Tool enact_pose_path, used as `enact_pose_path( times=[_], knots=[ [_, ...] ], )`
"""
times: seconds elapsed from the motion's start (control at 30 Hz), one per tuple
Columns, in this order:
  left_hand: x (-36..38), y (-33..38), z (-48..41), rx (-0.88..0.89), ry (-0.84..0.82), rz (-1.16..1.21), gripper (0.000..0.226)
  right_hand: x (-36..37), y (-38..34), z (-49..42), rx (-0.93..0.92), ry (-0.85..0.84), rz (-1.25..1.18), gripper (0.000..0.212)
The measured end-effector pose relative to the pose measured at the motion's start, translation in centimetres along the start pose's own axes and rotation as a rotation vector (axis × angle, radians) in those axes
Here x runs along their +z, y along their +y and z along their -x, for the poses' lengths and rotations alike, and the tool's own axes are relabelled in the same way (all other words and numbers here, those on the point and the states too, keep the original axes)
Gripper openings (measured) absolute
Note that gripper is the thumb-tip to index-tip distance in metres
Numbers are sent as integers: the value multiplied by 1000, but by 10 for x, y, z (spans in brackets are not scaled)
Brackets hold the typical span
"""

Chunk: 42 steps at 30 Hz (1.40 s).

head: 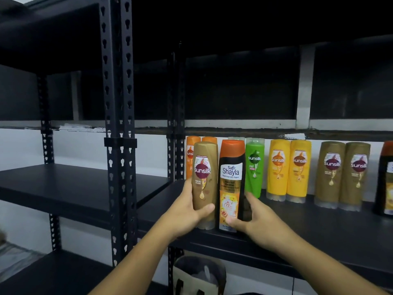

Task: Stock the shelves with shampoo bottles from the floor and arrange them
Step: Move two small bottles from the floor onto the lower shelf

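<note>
L hand (187, 211): clamped on gold Sunsilk bottle (205, 177), thumb across the lower front, other fingers wrapped round the back & left side. R hand (253, 222): clamped on black Safi Shayla bottle (231, 182), thumb pressed on the lower label, fingers curled round its right side.

Both bottles upright, labels facing the camera, side by side & touching between the two hands. Gold one has a rounded gold top & a pale clear base. Black one has an orange top, a white name panel and an orange-yellow flower print low down. Their bases are at the front edge of the dark shelf (319, 226); can't tell if they rest on it or sit just above.

Behind L hand, at the back of the shelf: orange bottles (192, 154), partly hidden. Just past the R hand's fingertips: green Sunsilk bottle (254, 167). Further right of R hand, along the wall: yellow pair (278, 169), then gold pair (329, 173), then a dark bottle (386, 177) cut by the frame edge. All upright, pairs touching.

Left of L hand: a second black rack (63, 182). Below both forearms, under the shelf: a bag (197, 275), contents unclear.
</note>
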State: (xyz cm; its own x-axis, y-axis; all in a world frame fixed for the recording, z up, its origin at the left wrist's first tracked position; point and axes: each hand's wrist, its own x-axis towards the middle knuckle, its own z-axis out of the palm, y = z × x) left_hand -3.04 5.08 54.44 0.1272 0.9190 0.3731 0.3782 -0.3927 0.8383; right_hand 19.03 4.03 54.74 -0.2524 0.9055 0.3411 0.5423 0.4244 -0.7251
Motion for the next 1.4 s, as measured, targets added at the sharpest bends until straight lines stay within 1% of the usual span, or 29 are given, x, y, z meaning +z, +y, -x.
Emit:
enact_pose_path(
  times=[0.1,0.2,0.33,0.47,0.57,0.8,0.9,1.0,1.13,1.4],
  knots=[
    [3,-11,3,11,84,-30,82,4,7,-3,3,40,2,57],
    [4,-16,-5,21,142,-53,81,10,9,-11,-16,67,16,57],
    [-8,-24,-30,19,154,-75,77,23,12,-40,-23,79,50,56],
    [-25,-38,-63,-24,161,-85,77,40,12,-79,28,86,26,52],
    [-36,-50,-86,-58,171,-100,74,50,16,-109,45,110,30,48],
    [-50,-70,-128,-59,165,-154,69,63,26,-162,77,196,105,49],
    [-46,-79,-138,-40,182,-180,66,71,37,-173,65,244,124,45],
    [-42,-89,-142,-9,216,-231,69,77,45,-179,44,272,102,48],
    [-47,-97,-144,-29,157,-297,75,78,50,-184,55,244,136,49],
    [-44,-103,-151,-64,171,-350,59,81,51,-190,46,262,235,47]
  ],
)
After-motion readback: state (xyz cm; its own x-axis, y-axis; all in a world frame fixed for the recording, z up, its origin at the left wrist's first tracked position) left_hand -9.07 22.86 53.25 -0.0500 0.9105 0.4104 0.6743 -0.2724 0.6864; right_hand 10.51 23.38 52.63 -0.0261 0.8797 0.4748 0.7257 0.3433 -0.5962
